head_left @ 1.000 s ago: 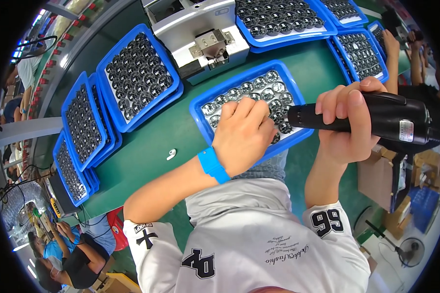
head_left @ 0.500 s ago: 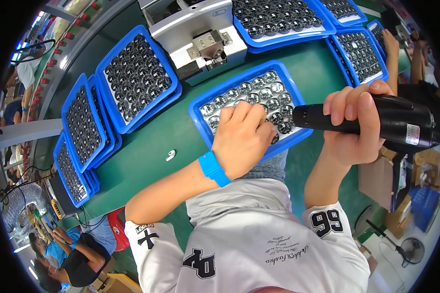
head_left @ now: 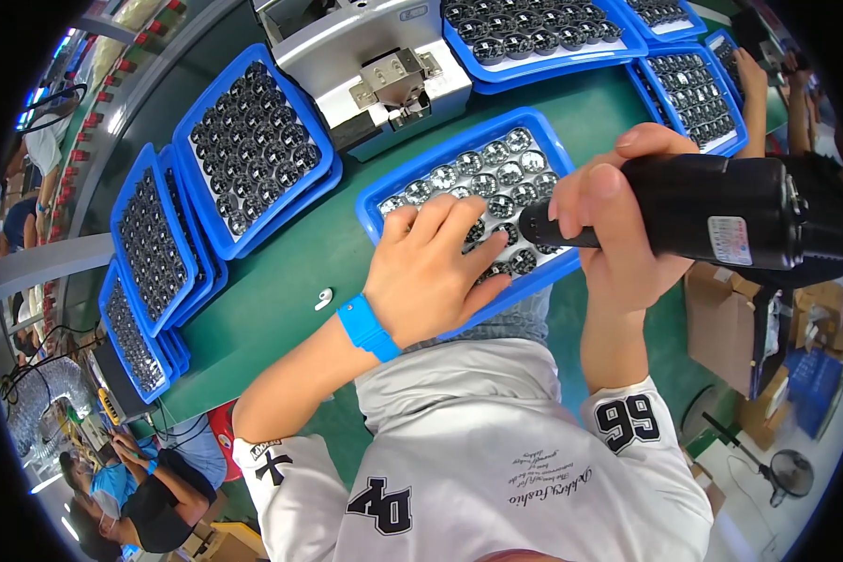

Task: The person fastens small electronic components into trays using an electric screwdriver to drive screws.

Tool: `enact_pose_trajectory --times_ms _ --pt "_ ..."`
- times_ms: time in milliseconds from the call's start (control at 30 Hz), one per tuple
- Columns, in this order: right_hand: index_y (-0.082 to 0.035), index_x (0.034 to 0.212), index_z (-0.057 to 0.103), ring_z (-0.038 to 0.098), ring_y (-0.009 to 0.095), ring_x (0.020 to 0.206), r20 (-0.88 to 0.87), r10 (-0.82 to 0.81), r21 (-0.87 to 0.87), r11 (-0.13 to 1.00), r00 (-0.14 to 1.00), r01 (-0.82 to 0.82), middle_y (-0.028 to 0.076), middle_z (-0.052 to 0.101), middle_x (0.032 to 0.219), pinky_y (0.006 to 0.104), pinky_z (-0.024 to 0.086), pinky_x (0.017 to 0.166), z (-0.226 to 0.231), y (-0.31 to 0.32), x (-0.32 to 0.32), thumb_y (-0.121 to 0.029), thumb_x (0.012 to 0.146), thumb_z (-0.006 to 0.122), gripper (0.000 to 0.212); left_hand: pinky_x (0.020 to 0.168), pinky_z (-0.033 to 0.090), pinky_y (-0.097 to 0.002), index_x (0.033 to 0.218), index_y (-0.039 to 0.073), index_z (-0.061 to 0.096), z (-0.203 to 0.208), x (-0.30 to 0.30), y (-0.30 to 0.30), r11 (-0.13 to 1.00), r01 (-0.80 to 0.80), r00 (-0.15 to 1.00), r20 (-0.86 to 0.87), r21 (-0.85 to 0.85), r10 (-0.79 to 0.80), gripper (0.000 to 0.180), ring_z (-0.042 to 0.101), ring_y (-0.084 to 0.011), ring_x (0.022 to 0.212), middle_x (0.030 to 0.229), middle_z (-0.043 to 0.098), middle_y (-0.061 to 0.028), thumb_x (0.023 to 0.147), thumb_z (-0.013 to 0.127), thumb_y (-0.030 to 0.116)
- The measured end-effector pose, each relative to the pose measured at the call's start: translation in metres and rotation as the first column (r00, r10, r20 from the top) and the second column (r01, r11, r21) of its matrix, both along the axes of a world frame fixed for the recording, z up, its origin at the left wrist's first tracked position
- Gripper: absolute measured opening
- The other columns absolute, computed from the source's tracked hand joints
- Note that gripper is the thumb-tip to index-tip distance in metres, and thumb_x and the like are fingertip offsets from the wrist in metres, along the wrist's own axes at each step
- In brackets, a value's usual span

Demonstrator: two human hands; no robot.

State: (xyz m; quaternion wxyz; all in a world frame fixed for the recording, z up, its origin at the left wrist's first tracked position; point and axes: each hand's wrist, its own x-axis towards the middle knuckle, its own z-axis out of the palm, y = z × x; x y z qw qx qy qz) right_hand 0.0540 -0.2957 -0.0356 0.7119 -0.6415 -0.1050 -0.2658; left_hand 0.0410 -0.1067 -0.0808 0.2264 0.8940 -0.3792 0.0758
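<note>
A blue tray (head_left: 525,292) with rows of round, shiny black-and-silver parts (head_left: 510,173) on a white liner lies in front of me on the green table. My left hand (head_left: 426,267), with a blue band (head_left: 367,328) on its wrist, rests over the tray's near left part, fingers spread and fingertips at the parts. It seems to hold nothing, though the space under the palm is hidden. In my right hand (head_left: 623,220) is a black handheld device with a tapered nozzle (head_left: 712,201). Its nozzle tip points left, over the parts near the tray's right side.
A silver machine (head_left: 365,66) stands beyond the tray. Stacked blue trays (head_left: 214,214) of similar parts sit at left, others (head_left: 525,67) at back right. A white earbud (head_left: 323,299) lies on the table. Someone else's arm (head_left: 751,89) shows at far right; a person sits at lower left.
My left hand has shifted left and its curled fingers have spread. The black device in my right hand has moved left, so its nozzle reaches further over the tray.
</note>
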Motion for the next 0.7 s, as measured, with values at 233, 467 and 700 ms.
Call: enact_pose_trajectory --times_ms 233,467,700 --pt "0.005 0.114 0.051 0.056 0.014 0.053 0.045 -0.038 -0.111 0.993 0.998 0.043 0.008 0.059 0.070 0.0295 0.049 0.053 -0.009 0.003 0.006 -0.001 0.096 0.066 0.025 0.089 0.037 -0.0415 0.108 0.018 0.079 -0.004 0.007 0.002 0.999 0.043 0.998 0.034 0.024 -0.044 0.036 0.052 -0.0236 0.120 0.123 0.057 -0.0054 0.080 0.078 0.041" --pt "0.003 0.113 0.052 0.057 0.014 0.055 0.048 -0.023 -0.208 0.978 0.999 0.033 0.009 0.060 0.074 0.0304 0.050 0.052 -0.012 0.011 0.008 0.004 0.093 0.067 0.025 0.088 0.036 -0.0396 0.109 0.018 0.079 -0.002 0.008 0.004 0.998 0.052 0.999 0.006 0.031 -0.052 0.037 0.052 -0.0230 0.120 0.123 0.057 -0.0053 0.080 0.078 0.040" --pt "0.001 0.110 0.051 0.056 0.014 0.056 0.076 0.109 -0.291 0.953 0.991 -0.083 0.009 0.058 0.079 0.0296 0.049 0.052 -0.012 0.011 0.014 0.010 0.092 0.062 0.022 0.089 0.035 -0.0392 0.111 0.016 0.078 -0.002 0.008 0.004 0.998 0.062 0.998 0.025 0.033 -0.063 0.038 0.050 -0.0227 0.122 0.122 0.056 -0.0057 0.082 0.076 0.041"
